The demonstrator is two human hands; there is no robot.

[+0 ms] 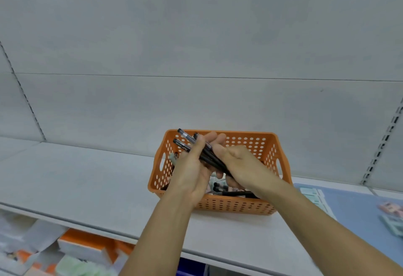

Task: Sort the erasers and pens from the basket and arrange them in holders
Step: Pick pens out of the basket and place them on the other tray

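Black pens bundled over orange basket; barrel print unreadable. Left hand fingers curl round them. Right hand pinches their lower ends.

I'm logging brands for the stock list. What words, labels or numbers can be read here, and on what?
No text can be read.
Pens held over the orange basket: a small pale print on one barrel, too blurred to read.
Packs on the blue mat: markings too blurred.
Boxes on the lower shelf: blurred.
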